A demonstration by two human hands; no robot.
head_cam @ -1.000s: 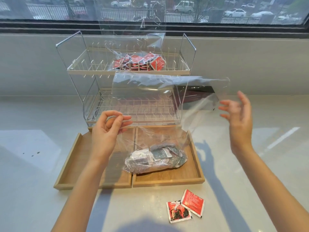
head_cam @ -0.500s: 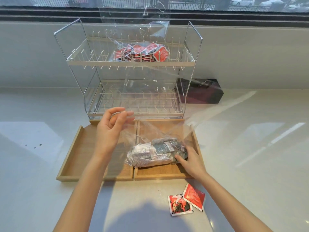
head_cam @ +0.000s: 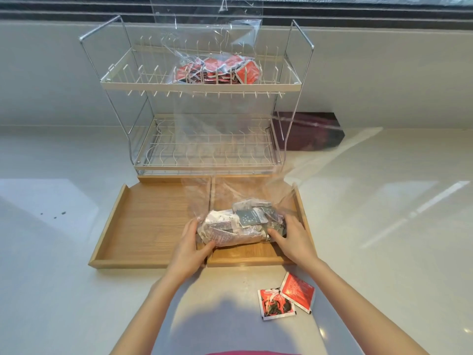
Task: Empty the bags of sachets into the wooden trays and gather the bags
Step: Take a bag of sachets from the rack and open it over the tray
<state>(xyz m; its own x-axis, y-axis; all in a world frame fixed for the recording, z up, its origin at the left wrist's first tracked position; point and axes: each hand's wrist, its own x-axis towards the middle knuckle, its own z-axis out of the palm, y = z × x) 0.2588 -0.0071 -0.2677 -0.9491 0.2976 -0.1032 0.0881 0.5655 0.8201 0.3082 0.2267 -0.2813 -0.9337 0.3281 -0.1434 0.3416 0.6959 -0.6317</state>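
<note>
A clear plastic bag of grey and white sachets [head_cam: 240, 225] lies across the right wooden tray [head_cam: 258, 257], its loose open end rising toward the rack. My left hand [head_cam: 190, 245] grips the bag's left end, thumb curled under it. My right hand [head_cam: 290, 238] grips the right end. The left wooden tray [head_cam: 143, 226] holds no sachets. A second clear bag of red sachets [head_cam: 217, 70] sits on the top shelf of the wire rack [head_cam: 199, 85]. Two red sachets [head_cam: 286, 297] lie on the counter near my right forearm.
The two-tier wire rack stands right behind the trays, its lower shelf [head_cam: 204, 149] bare. A dark maroon box [head_cam: 312, 131] sits behind the rack on the right. The white counter [head_cam: 384, 213] spreads on both sides, with a wall and window sill at the back.
My left hand let go of the bag's raised open end and came down to its left end. My right hand dropped from the air to the bag's right end. The bag's top has slumped.
</note>
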